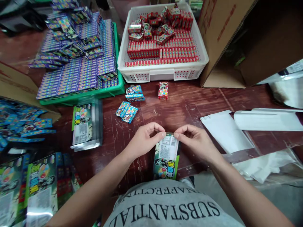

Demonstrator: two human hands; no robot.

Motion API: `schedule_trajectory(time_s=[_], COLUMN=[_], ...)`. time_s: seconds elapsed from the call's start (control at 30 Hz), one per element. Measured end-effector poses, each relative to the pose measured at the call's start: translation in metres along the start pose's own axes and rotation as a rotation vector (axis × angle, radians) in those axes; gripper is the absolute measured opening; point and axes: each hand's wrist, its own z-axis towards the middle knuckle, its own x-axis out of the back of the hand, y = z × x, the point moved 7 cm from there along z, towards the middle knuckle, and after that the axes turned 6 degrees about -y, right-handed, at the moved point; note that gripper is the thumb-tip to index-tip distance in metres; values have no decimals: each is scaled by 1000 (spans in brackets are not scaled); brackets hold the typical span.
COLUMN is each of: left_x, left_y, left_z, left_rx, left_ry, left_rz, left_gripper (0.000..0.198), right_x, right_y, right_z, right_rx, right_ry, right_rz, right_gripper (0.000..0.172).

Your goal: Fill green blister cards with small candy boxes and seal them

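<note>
fingers (163, 135) of both hands pinch glossy flat pouch (166, 156) top edge | scuffed wooden table (184, 101)

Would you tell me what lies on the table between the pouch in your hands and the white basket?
In the head view, only one small red box on otherwise bare table.

Table (189, 104): two trays at the far edge, tray of flat packs (113, 90) left, basket of small boxes (163, 74) right. One lone box (163, 90) before the basket; loose packets (126, 111) left of it. Pouch (166, 156) nearest, between left hand (145, 138) and right hand (196, 142). Carton (236, 41) far right.
</note>
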Motion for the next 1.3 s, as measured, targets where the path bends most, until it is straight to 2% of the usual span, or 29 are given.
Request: schedule_trajectory(time_s=[0.1,0.2,0.3,0.4,0.5,0.53,0.6,0.7,0.8,0.93,1.1,1.17,1.23,1.3], left_x=[2,3,0,-11,-48,-67,-108,-158,-178,-177,-163,-155,-146,-139], left_y=[4,3,-1,5,27,35,46,40,25,21,22,22,21,20], left_z=[4,5,6,16,36,44,58,79,90,92,91,91,91,90], left_rx=[30,39,27,-22,-177,-247,-354,-353,-288,-300,-252,-242,-237,-235], left_ry=[-2,-50,-108,-144,-243,-302,-442,-605,-659,-640,-574,-541,-513,-492], left_rz=[-3,25,55,99,281,342,441,592,686,677,666,661,658,659], left_gripper=[14,16,16,15,11,9,6,6,6,15,12,11,11,9], right_x=[1,2,7,37,94,111,138,154,155,154,151,154,161,166], right_y=[2,-2,-13,-25,-31,-28,-17,-1,6,8,-9,-20,-29,-34], right_z=[5,4,-2,1,22,33,55,76,82,79,60,51,47,47], right_rx=[-67,-48,65,217,354,367,342,294,280,271,293,289,277,277], right_ry=[-42,-131,-252,-298,-190,-188,-273,-462,-541,-549,-559,-494,-364,-248], right_rz=[91,105,35,-225,-610,-721,-864,-942,-943,-916,-822,-720,-624,-633], right_gripper=[19,20,20,22,24,26,30,33,27,15,20,22,23,23])
